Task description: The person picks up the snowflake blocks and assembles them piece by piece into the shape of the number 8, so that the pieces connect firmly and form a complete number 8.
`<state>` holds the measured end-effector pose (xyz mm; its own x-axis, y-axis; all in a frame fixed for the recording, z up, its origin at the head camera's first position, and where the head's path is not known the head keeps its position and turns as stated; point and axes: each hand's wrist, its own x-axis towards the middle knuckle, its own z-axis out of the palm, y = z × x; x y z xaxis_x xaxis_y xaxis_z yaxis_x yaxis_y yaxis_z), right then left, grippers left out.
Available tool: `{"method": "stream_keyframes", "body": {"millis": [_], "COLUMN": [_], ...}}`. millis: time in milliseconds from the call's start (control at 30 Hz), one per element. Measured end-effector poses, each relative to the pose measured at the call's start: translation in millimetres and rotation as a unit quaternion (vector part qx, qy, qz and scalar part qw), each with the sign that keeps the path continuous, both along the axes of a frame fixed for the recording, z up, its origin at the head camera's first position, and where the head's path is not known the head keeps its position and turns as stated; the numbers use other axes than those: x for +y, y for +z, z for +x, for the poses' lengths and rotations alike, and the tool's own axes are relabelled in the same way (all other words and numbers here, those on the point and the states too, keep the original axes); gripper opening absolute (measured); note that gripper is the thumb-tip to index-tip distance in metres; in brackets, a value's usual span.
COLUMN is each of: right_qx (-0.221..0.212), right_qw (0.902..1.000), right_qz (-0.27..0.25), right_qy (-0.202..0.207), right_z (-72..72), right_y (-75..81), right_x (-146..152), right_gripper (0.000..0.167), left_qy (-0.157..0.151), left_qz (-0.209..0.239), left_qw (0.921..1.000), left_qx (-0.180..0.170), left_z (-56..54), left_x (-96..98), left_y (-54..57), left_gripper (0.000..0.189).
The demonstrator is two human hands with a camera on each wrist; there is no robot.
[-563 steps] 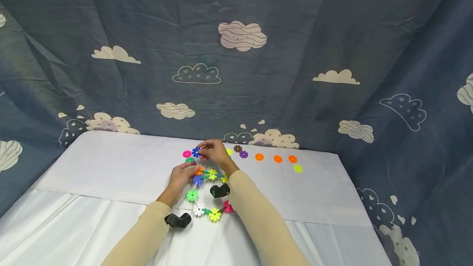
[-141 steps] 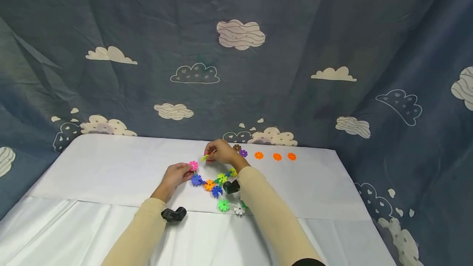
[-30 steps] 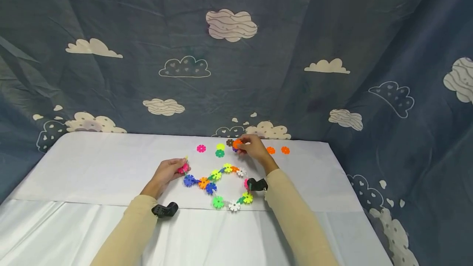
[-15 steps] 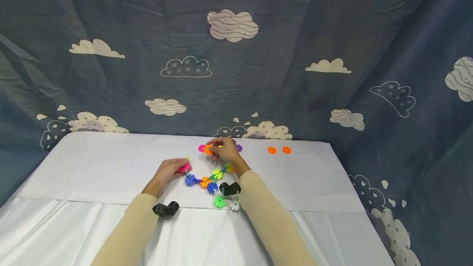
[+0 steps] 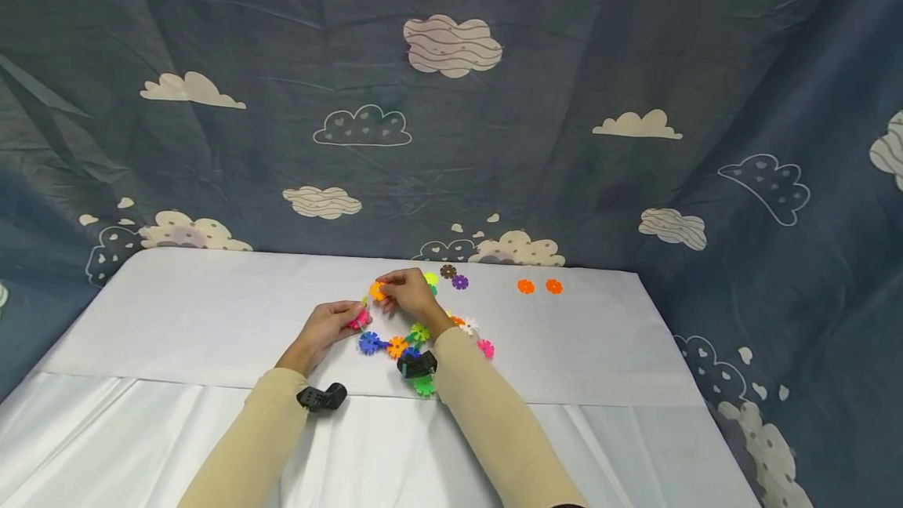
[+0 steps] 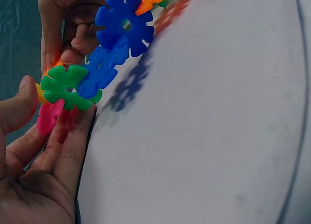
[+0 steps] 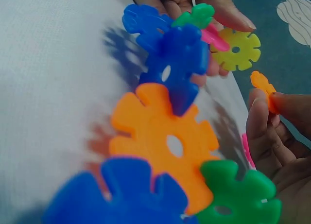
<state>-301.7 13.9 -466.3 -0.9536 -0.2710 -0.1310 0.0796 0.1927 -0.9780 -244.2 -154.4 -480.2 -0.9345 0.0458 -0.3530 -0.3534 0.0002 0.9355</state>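
Evidently light work. R grip [image 5: 411, 295] pinches orange disc [image 7: 263, 85] by its edge; L grip [image 5: 326, 328], just nearer the body, pinches pink disc [image 5: 360, 319] at chain end. Yellow disc [image 7: 236, 50] joined there, close to R grip but apart from orange disc. Rest of chain [image 5: 397, 347] runs rightward from L grip, over desk [image 5: 600, 335]. Est.: thin stiff plastic, negligible wt, sl. slick, not fragile; joints prob. weakest pt. Best hold: opp. faces nr rim, slots clear; support chain close to joint.

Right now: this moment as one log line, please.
left grip: holds pink piece | right grip: pinches orange piece near yellow piece | purple piece: on table
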Motion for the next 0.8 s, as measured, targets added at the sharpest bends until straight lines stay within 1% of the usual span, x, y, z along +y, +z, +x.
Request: {"method": "stream_keyframes", "body": {"millis": [200, 333, 500, 800], "right_qx": [-0.001, 0.011, 0.007, 0.016], "right_qw": [0.9999, 0.9999, 0.9998, 0.9996], "right_qz": [0.005, 0.007, 0.013, 0.018], "right_qy": [-0.009, -0.001, 0.012, 0.012], "right_z": [0.8, 1.2, 1.9, -0.2], "right_y": [0.9, 2.8, 4.0, 5.6], "right_x": [-4.9, -7.6, -8.6, -6.7], "right_gripper": [0.016, 0.016, 0.018, 0.017], "left_qy": [-0.001, 0.004, 0.010, -0.001], "left_qz": [0.001, -0.005, -0.018, -0.017], "left_qw": [1.0000, 1.0000, 0.9998, 0.9998], "left_qx": [0.002, 0.005, 0.002, 0.007], "left_z": [-0.8, -1.3, 0.2, 0.2], "left_x": [0.0, -0.2, 1.6, 2.7], "left_y": [-1.6, -2.8, -2.0, 1.4], "left_gripper": [0.035, 0.034, 0.033, 0.035]}}
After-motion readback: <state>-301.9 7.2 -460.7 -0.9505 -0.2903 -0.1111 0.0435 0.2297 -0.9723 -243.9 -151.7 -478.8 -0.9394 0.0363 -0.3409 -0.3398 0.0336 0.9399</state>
